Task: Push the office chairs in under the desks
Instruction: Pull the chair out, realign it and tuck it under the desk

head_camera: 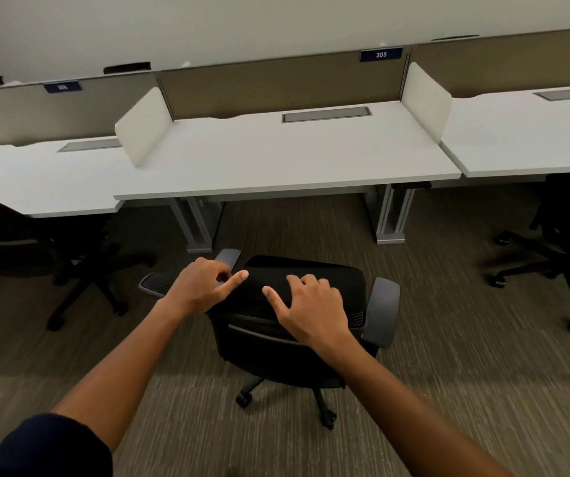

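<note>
both bare hands lay on the top of the black mesh-backed office chair on castors; the left hand and the right hand were spread open, fingers draped over the backrest's top edge, not clenched. the chair stood on the striped grey carpet, just short of the white rectangular desk beyond. it would likely roll easily yet swivel; pushing evenly at the stiff top rail seemed best.
</note>
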{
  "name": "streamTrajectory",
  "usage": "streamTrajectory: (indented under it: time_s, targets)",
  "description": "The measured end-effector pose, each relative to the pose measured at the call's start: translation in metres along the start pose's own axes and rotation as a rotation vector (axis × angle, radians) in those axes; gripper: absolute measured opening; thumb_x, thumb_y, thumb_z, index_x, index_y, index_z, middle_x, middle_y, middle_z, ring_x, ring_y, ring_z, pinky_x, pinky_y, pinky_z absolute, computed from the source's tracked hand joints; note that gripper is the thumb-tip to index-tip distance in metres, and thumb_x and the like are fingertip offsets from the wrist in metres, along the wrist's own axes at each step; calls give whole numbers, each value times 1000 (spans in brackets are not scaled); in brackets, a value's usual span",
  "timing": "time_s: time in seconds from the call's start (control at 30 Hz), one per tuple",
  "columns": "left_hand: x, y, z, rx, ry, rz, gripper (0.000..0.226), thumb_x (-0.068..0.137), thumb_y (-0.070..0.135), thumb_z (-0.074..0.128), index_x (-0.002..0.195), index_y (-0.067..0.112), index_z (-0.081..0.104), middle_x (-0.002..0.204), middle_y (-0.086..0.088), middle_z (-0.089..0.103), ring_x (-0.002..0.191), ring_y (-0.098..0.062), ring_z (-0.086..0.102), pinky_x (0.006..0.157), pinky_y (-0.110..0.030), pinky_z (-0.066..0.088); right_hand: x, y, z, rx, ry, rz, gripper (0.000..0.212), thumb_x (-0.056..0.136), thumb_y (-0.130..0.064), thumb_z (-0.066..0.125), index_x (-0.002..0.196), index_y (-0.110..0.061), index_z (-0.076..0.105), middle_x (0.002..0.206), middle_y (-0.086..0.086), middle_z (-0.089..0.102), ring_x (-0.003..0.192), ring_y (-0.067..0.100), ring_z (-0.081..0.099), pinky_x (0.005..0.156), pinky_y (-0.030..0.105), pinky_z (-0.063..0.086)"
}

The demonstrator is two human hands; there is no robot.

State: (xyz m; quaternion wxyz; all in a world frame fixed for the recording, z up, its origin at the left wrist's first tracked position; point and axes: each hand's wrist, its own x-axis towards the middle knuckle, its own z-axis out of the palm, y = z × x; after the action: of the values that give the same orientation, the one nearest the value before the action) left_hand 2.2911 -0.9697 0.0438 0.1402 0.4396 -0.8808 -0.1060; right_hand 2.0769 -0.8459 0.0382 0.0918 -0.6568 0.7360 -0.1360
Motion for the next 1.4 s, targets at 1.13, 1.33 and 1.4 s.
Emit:
streamTrajectory:
  time_s: [1.13, 1.33, 1.4]
  targets:
    - [242, 1, 50, -119, 323, -236, 68, 94, 67, 37, 48, 18, 51, 42, 7, 47, 41, -13, 49, 54, -31, 47, 250, 147, -32, -60, 166, -94, 74, 98, -70, 26, 127, -15, 66, 111, 5, 71, 107, 23, 63, 84, 38, 56]
    - [284, -11, 48, -75, 358, -153, 62, 95, 60, 43, 45, 24, 41, 39, 11, 40, 37, -6, 40, 49, -22, 28, 300, 158, -28, -86, 270, -87, 77, 96, -69, 21, 119, -14, 70, 111, 6, 72, 106, 26, 63, 86, 40, 53]
    - [289, -19, 47, -12, 323, -95, 62, 95, 62, 41, 46, 24, 44, 40, 10, 42, 38, -7, 42, 48, -23, 30, 310, 157, -26, -100, 307, -70, 73, 97, -66, 24, 112, -13, 72, 105, 6, 73, 101, 26, 64, 83, 40, 52]
